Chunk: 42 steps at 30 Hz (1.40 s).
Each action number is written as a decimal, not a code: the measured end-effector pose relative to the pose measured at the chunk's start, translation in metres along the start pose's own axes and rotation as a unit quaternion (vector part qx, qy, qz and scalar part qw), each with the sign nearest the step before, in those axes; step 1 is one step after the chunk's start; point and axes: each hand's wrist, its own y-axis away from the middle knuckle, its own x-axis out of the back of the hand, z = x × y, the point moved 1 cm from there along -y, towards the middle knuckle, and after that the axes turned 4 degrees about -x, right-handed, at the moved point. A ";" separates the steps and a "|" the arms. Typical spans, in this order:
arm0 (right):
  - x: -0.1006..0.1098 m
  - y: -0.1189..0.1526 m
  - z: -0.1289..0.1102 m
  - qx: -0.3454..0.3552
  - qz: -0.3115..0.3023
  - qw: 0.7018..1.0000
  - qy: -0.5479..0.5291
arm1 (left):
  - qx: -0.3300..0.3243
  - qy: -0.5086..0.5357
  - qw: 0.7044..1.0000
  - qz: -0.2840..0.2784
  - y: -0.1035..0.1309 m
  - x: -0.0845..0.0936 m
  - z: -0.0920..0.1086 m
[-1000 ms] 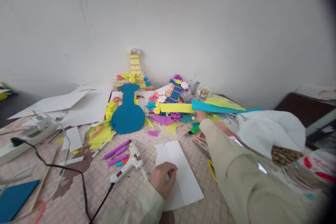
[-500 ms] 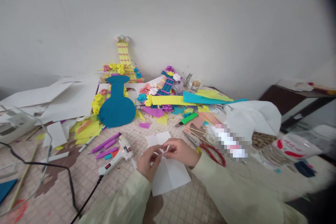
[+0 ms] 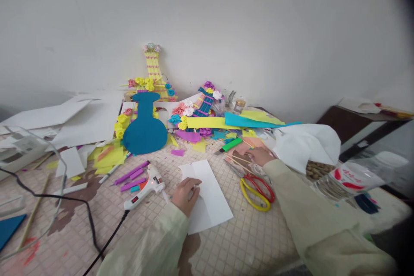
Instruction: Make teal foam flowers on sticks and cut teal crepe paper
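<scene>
A creased white paper sheet [image 3: 211, 194] lies flat at the front middle of the table. My left hand [image 3: 186, 195] rests at its left edge with fingers bent together; whatever they may hold is too small to make out. Farther right, my right hand [image 3: 261, 155] reaches over thin wooden sticks [image 3: 239, 160] and pink paper scraps [image 3: 255, 142]; its fingertips are too small and blurred to read. Below that hand lie scissors [image 3: 255, 194] with red and yellow handles. A white glue gun [image 3: 145, 189] lies left of my left hand.
Behind stand a blue guitar-shaped cutout [image 3: 145, 133] and flower-decorated pieces [image 3: 203, 105]. A green cutter [image 3: 231, 145] and purple sticks [image 3: 132, 173] lie about. Black cable [image 3: 111, 235] crosses the left front. A clear bottle [image 3: 349, 177] and white bag [image 3: 307, 144] are at right.
My right hand has left the paper and moved right and away, toward the sticks. My left hand has stayed by the paper. The yellow scissor handle, earlier mostly covered by my right arm, now shows.
</scene>
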 end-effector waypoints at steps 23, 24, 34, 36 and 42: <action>-0.004 -0.038 0.023 -0.071 0.044 0.996 -0.031 | -0.036 -0.039 0.998 -0.031 0.004 -0.001 -0.002; -0.002 -0.038 0.025 -0.081 0.049 0.995 -0.045 | -0.036 -0.040 0.998 -0.032 0.004 -0.001 -0.002; 0.043 -0.028 0.044 -0.099 0.082 0.950 -0.284 | -0.021 -0.021 0.998 -0.050 0.004 -0.002 -0.009; 0.048 -0.019 0.033 -0.077 0.071 0.934 -0.340 | -0.015 -0.011 0.998 -0.052 0.003 -0.001 -0.010; 0.041 0.018 -0.044 0.024 0.016 0.880 -0.474 | 0.014 0.038 0.998 -0.048 0.000 0.001 -0.006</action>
